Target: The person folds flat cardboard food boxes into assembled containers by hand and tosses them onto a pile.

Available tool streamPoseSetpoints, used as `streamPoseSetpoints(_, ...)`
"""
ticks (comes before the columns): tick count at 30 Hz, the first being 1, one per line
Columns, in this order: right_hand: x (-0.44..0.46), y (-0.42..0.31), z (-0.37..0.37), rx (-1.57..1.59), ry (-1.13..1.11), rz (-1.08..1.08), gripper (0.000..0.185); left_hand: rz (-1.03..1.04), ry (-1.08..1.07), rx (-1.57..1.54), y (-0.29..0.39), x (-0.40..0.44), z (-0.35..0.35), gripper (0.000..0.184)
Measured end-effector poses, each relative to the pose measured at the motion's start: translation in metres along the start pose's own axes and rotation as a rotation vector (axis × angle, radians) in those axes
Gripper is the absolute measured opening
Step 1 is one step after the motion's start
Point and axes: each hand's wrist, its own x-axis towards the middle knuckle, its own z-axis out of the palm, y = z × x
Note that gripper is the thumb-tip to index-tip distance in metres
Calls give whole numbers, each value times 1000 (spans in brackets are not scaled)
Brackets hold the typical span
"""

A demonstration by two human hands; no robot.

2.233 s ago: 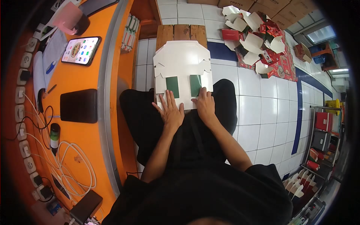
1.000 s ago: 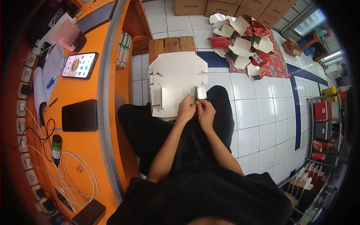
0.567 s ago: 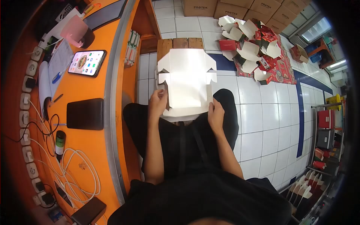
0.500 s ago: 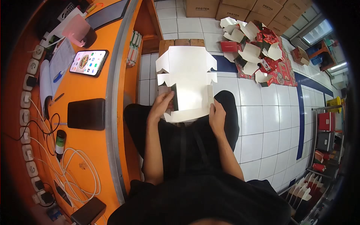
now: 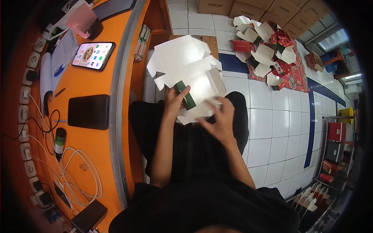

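Note:
A white cardboard sheet (image 5: 182, 62) with cut flaps is tilted over the wooden bench (image 5: 211, 44), above my lap. My left hand (image 5: 175, 101) grips its left side, with the thumb on a folded-up flap that shows green (image 5: 185, 95). On the sheet's right side another flap (image 5: 216, 80) stands raised. My right hand (image 5: 222, 118) is at the lower right corner, its fingers spread and partly blurred. Whether its fingertips touch the cardboard is hard to tell.
On the left, an orange counter (image 5: 97, 155) holds a phone (image 5: 93, 55), a black case (image 5: 88, 112), a bottle (image 5: 60, 141) and cables. Red and green folded boxes (image 5: 268, 50) lie piled on a patterned mat at the upper right. Brown cartons (image 5: 248, 15) stand behind; a shelf (image 5: 336, 147) is at right.
The cardboard sheet has turned and tilted towards the left, rising off the bench. Both side flaps are folded up. My right hand has let go of the right edge and opened.

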Motion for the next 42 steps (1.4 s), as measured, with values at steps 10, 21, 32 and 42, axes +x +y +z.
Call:
streamPoseSetpoints(10,5,-11,44,226,151,338,10,91,30,-91,-4,-20,34,50)
streamPoseSetpoints(21,-4,8,58,324,-70,350,11,-83,-11,-143,-31,3,-4,72)
streamPoseSetpoints(32,-11,30,119,342,-410,547,28,130,89,439,-39,57,-46,32)
streamPoseSetpoints(42,-11,45,139,375,-320,423,55,241,144,41,-110,10,-14,24)
